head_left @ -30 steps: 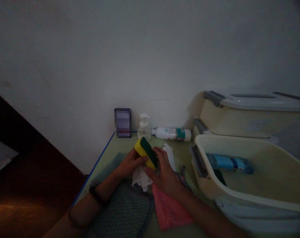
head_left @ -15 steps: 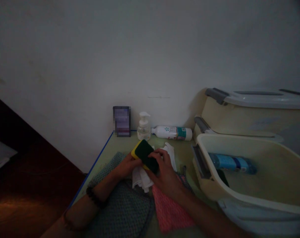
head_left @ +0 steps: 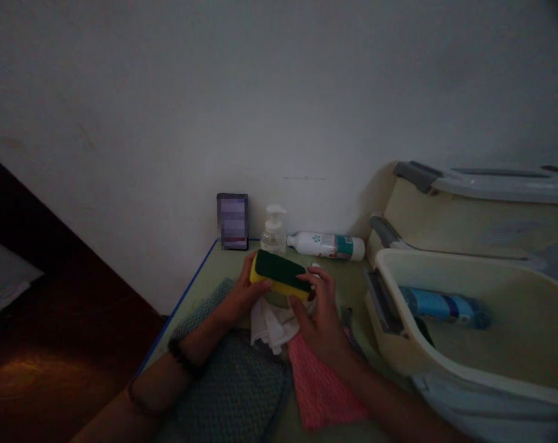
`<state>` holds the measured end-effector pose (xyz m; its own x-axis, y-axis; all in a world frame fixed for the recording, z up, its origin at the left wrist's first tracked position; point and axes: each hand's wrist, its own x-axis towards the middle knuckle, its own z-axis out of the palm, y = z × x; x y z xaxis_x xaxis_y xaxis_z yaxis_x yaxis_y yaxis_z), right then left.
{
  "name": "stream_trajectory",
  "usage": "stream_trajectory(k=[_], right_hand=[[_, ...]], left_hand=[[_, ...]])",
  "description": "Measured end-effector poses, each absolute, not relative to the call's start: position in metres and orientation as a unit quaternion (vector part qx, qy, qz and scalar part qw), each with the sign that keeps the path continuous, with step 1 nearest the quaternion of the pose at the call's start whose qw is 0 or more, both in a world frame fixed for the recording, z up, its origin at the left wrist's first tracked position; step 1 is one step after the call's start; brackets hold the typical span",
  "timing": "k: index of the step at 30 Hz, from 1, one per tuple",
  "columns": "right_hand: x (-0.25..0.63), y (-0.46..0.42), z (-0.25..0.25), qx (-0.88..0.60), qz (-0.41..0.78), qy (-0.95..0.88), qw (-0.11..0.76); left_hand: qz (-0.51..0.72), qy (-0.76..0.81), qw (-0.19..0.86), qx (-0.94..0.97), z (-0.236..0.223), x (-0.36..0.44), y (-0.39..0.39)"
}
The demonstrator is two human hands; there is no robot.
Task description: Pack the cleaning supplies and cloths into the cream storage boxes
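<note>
No words are showing legibly: the white bottle (head_left: 327, 245) is bearing a green dotted mark (head_left: 316, 238) and tiny print, the blue bottle (head_left: 445, 307) is carrying a blurred label (head_left: 433, 304), and the screen (head_left: 234, 221) is appearing pixelated.

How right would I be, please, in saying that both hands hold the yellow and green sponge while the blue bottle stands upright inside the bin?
Not quite: the head view shows the blue bottle lying on its side inside the bin. The left hand and right hand do hold the sponge.
</note>
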<state>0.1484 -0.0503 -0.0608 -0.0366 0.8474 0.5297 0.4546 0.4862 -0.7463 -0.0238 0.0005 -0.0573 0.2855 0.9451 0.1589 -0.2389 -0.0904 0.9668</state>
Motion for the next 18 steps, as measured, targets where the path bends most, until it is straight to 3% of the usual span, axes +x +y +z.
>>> stream_trajectory(k=[5,12,18], right_hand=[[0.15,-0.05,-0.062,-0.451,0.231,-0.688,0.519],[0.148,-0.048,-0.061,-0.436,0.399,-0.616,0.521],[0.15,-0.045,-0.064,-0.46,0.273,-0.665,0.522]], left_hand=[[0.518,0.284,0.614,0.524,-0.064,-0.025,0.006],[0.535,0.261,0.629,0.5,-0.064,-0.02,0.012],[0.512,0.308,0.624,0.503,-0.049,-0.018,0.004]])
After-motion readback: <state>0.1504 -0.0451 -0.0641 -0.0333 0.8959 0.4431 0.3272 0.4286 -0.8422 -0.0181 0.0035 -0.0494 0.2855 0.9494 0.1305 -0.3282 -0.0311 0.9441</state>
